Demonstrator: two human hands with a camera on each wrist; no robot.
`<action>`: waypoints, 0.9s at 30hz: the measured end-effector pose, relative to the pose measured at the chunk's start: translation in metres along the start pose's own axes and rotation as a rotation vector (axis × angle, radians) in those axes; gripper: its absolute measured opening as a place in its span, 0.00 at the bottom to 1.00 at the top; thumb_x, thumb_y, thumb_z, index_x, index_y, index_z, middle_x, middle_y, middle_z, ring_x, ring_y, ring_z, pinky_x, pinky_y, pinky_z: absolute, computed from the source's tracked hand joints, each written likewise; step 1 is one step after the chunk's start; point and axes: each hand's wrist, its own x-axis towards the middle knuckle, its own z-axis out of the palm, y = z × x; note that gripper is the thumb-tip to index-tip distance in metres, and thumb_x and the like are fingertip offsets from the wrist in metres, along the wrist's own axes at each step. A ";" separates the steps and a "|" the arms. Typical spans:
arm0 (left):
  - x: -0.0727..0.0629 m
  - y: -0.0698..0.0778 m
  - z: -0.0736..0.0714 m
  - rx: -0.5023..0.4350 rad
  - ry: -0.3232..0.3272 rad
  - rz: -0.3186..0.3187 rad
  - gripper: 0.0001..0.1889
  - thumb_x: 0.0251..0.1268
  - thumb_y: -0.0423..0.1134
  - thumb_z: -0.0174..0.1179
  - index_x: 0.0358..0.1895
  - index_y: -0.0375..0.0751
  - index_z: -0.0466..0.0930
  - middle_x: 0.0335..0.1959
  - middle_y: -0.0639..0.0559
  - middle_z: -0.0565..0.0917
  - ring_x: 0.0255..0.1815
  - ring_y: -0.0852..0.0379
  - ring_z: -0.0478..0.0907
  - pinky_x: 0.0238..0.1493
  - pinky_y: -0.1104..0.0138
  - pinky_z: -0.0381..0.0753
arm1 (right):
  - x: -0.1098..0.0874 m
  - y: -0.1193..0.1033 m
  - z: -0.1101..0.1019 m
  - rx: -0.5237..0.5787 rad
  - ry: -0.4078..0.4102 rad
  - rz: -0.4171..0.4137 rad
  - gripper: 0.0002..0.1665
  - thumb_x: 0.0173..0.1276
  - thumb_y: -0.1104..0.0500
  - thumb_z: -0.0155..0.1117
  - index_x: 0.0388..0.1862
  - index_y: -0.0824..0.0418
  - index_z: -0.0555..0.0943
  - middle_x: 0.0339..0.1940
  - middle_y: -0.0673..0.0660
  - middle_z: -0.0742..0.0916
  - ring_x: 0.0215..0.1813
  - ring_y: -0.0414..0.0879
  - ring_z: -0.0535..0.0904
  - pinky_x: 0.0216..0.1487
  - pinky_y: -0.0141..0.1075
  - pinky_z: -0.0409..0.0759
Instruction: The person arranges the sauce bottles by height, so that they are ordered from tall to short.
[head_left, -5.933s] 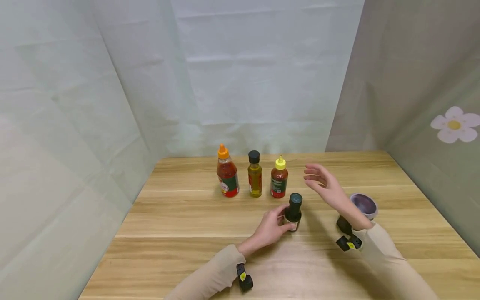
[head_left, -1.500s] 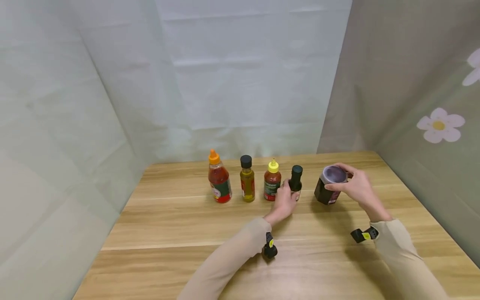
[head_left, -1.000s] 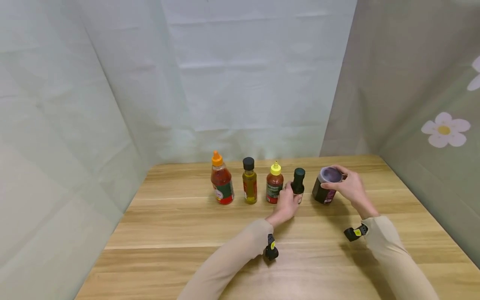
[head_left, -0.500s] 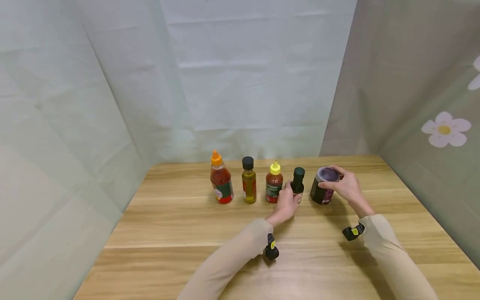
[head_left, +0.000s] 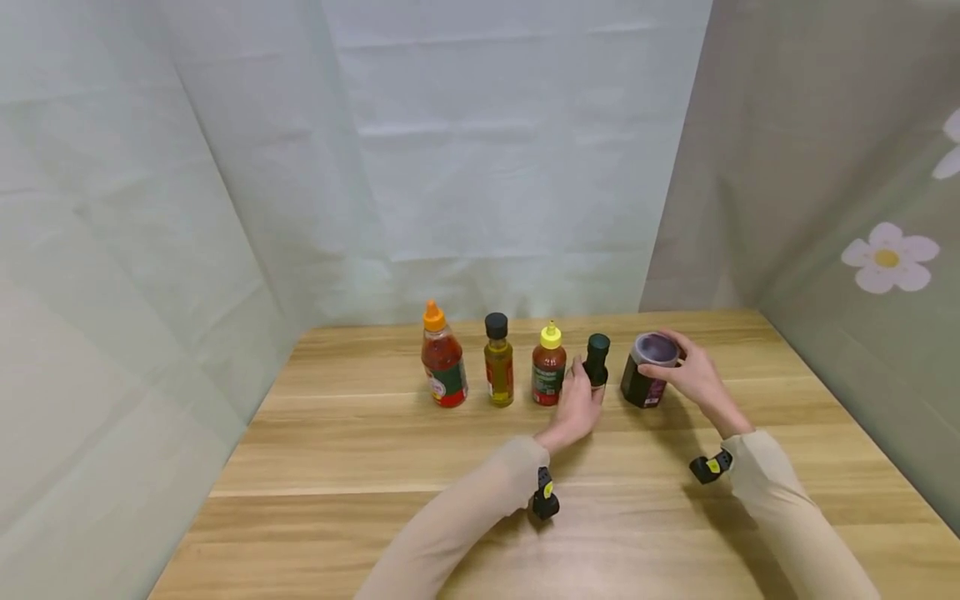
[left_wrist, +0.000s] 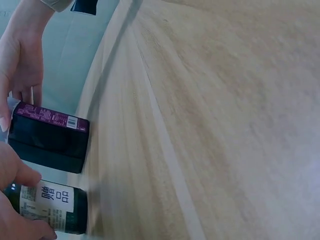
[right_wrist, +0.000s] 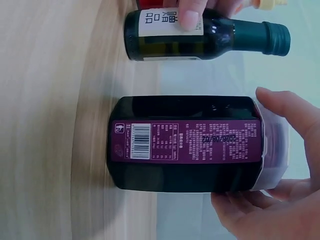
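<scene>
My left hand (head_left: 576,407) holds a small dark green glass bottle (head_left: 597,360) low on its body, from its left side. In the right wrist view a fingertip presses on the white label of that bottle (right_wrist: 165,35). My right hand (head_left: 696,375) grips a dark jar (head_left: 641,390) near its translucent lid (right_wrist: 272,145), thumb and fingers on opposite sides. A purple label (right_wrist: 185,140) with a barcode runs along the jar. Both bottle and jar stand upright, side by side with a narrow gap.
Left of the green bottle, a row holds a yellow-capped red sauce bottle (head_left: 549,371), a black-capped oil bottle (head_left: 498,367) and an orange-capped red sauce bottle (head_left: 444,367). They stand on a wooden table (head_left: 360,467) with pale cloth (head_left: 510,167) behind.
Since the oldest frame, my left hand has brought the green bottle back into the row. My right hand, empty then, has gripped the jar and moved it leftward. Lately both hands are nearly still.
</scene>
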 end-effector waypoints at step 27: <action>-0.041 -0.008 -0.112 0.014 -0.283 0.227 0.24 0.73 0.45 0.53 0.66 0.36 0.69 0.64 0.42 0.77 0.56 0.50 0.79 0.62 0.61 0.78 | -0.028 0.010 -0.036 -0.211 0.083 -0.432 0.32 0.77 0.59 0.48 0.74 0.72 0.54 0.68 0.80 0.64 0.65 0.76 0.59 0.59 0.70 0.61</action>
